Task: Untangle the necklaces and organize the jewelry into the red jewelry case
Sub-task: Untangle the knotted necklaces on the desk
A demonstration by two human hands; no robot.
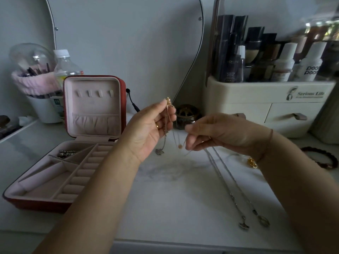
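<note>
While the left hand (150, 131) pinches the gold necklaces (166, 123) and the right hand (220, 134) pinches one strand (180, 146), tugging hard could tighten the tangle — or snap it.

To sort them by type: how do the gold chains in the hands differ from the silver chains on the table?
The gold chains hang from the left hand, the right hand pinching them lower; the silver chains lie stretched on the table. The gold chains look finer, the silver chains thicker. Both carry pendants.
</note>
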